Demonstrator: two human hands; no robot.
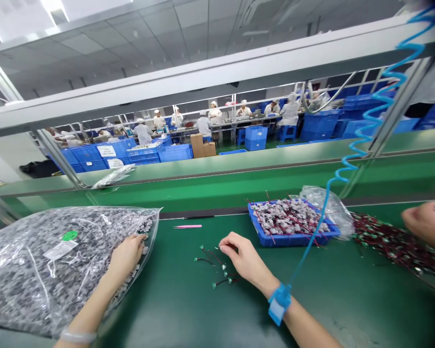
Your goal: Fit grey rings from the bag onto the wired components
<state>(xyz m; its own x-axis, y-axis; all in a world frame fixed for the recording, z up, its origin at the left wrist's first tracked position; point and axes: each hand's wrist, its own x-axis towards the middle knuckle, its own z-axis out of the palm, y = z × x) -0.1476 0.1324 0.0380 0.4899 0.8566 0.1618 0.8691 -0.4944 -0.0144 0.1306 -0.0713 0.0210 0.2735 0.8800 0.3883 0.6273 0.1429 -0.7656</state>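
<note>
My left hand point(127, 253) reaches into the mouth of a large clear plastic bag point(69, 251) full of small grey plastic parts. Its fingers are curled down among the parts at the bag's edge, and what they grip is hidden. Above the green bench, my right hand point(244, 258) has thumb and forefinger pinched together; anything between them is too small to name. A blue wrist strap point(280, 303) with a coiled cord is on that arm. Just left of the right hand lie several small green circuit boards with dark red and black wires point(220, 284).
A blue tray point(293, 240) holds wired grey parts, with a clear bag point(328, 208) behind it. Right of it are a heap of wired boards point(395, 241) and another person's hand point(429, 223). Pink tweezers point(188, 226) lie at the back. The blue coiled cord point(326, 195) hangs across the bench.
</note>
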